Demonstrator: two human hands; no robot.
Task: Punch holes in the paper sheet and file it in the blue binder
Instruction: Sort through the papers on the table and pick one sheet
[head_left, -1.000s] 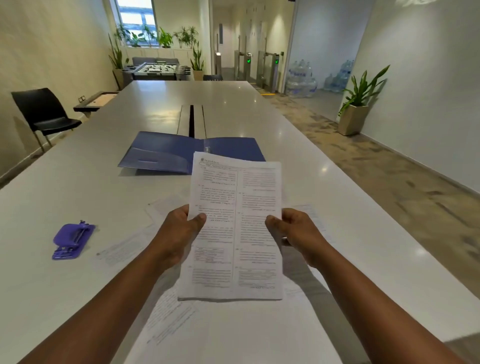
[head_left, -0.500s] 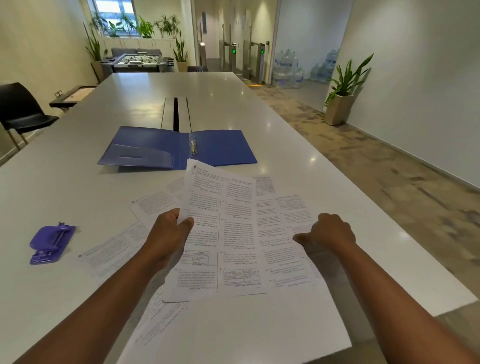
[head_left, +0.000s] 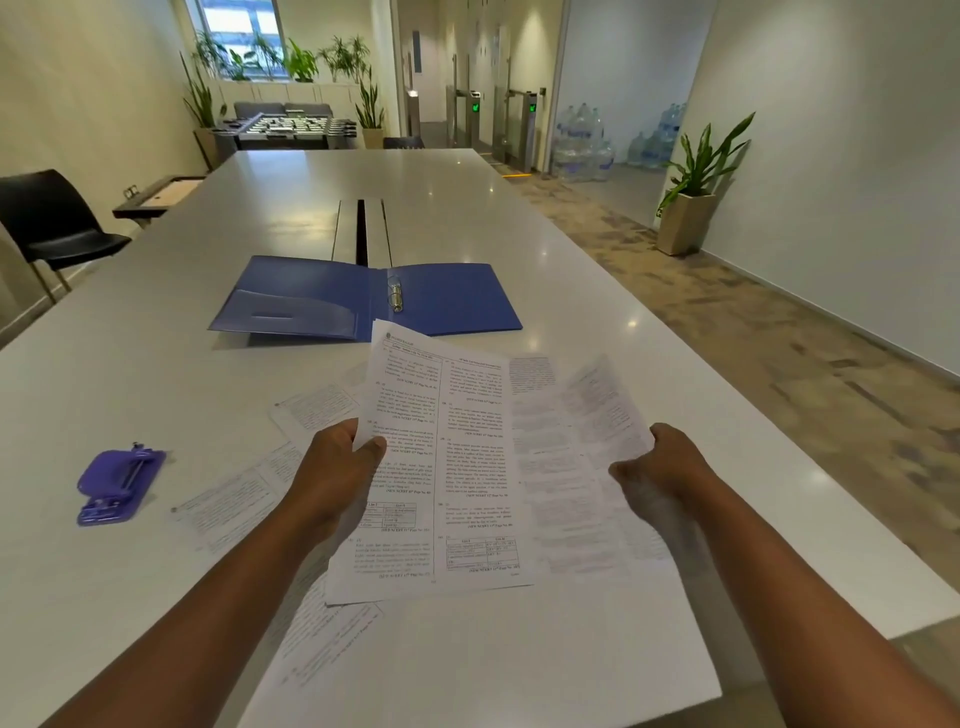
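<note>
My left hand pinches the left edge of a printed paper sheet, thumb on top, holding it tilted just above the table. My right hand grips the right edge of a second printed sheet, which looks blurred and lies partly under the first. Beyond them the blue binder lies open and flat, its metal rings at the spine. A purple hole punch sits on the table to the left, apart from both hands.
More printed sheets lie spread on the long white table, and a large blank sheet lies nearest me. A cable slot runs behind the binder. The table's right edge is close to my right arm. A black chair stands far left.
Both hands held one sheet upright a second ago. My right hand let go of it, moved right and took hold of a second sheet, while my left hand lowered the first one.
</note>
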